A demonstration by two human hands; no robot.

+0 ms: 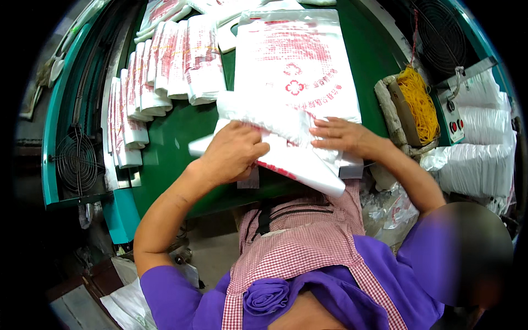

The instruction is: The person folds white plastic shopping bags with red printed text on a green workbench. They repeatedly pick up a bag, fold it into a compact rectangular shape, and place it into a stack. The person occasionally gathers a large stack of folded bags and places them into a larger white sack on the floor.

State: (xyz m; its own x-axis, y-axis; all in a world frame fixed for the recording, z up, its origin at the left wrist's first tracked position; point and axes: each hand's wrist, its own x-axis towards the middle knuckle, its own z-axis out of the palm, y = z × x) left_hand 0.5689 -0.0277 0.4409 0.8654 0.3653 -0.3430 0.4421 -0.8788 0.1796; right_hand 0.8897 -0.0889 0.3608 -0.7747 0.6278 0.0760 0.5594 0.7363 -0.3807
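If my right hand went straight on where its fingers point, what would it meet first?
Your right hand would most likely meet the folded white plastic first; it lies directly ahead, though depth leaves any contact unclear.

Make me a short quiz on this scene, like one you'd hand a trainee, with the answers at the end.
1. True or false: the yellow strands are on the person's right.
2. Multiple choice: what colour is the work surface? A) yellow B) green C) white
3. Which has its fingers more outstretched on the white plastic: the left hand or the right hand?

Key: 1. True. 2. B. 3. The right hand.
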